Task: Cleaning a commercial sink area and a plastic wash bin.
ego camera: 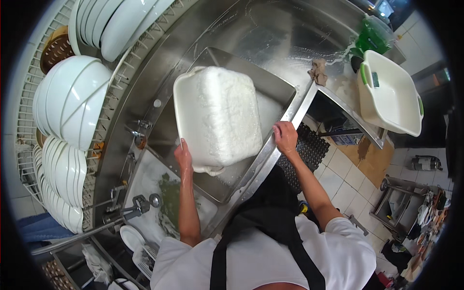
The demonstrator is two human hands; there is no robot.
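A white plastic tub (pixel 232 116), tipped on its side with suds pouring or clinging over it, is above the metal sink basin (pixel 282 85). My left hand (pixel 183 156) grips the tub's rim at its lower left corner. To the right of the tub, my right hand (pixel 285 137) rests at the sink's front metal edge (pixel 268 148), its fingers curled; whether they grip the edge I cannot tell. A second basin at lower left holds foamy, greenish water (pixel 170 195).
White bowls (pixel 72 98) and plates (pixel 63 174) fill a wire rack at left. Faucets (pixel 141 204) line the sink's back. At right are a crumpled brown cloth (pixel 319 71), a green container (pixel 375 34) and a white tub with green handles (pixel 393 96). A black mat (pixel 311 148) lies on the floor.
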